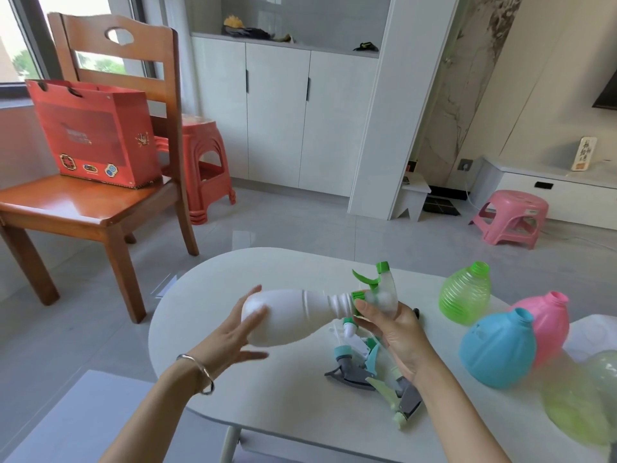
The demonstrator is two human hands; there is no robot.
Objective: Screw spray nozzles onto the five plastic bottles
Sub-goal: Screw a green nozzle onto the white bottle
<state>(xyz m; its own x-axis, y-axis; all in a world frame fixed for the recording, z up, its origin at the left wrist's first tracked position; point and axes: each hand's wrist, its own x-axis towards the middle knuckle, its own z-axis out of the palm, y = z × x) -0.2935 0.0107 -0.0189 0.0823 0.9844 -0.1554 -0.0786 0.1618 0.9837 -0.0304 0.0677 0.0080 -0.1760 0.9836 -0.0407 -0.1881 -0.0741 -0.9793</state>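
A white plastic bottle [287, 315] lies sideways in the air above the white table [267, 402]. My left hand [238, 332] cups its base with fingers spread. My right hand [397, 332] grips the green and clear spray nozzle [380, 289] seated on the bottle's neck. Under my right hand lies a pile of loose nozzles [370, 365], teal, grey and pale green. At the right stand a green ribbed bottle [465, 292], a blue bottle [497, 349], a pink bottle [547, 324] and a blurred pale green bottle [581, 402], all without nozzles.
A wooden chair [100, 195] with a red gift bag [93, 132] stands at the left, a red stool [203, 162] behind it. A pink stool [510, 217] sits on the floor at the right. White cabinets [283, 111] line the back wall.
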